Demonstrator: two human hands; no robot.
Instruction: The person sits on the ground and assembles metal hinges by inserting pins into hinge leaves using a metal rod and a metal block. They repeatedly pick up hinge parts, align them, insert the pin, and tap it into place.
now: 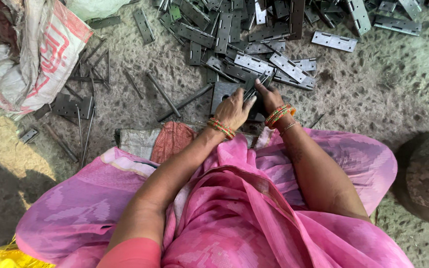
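In the middle of the frame both hands meet over a dark square metal plate [223, 92] that lies on the rough ground, just below the big heap of hinge leaves [254, 34] at the top. The left hand [233, 110] is closed around a small bundle of thin metal pins [252, 88], whose ends stick out above the fingers toward the heap. The right hand [270, 98] lies just beside it, fingers bent and touching the same pins; I cannot tell if it really grips one of them or only steadies them.

More long rods [164, 94] lie loose on the ground at the left of the plate, and a woven sack [35, 54] fills the upper left corner. A folded cloth [172, 139] lies under the left wrist.

It seems the work is at the step of sorting or taking one pin out of the bundle, near the hinge pieces. The next move would need a fine pinch of the right fingertips on a single pin, while the left hand keeps the others together.
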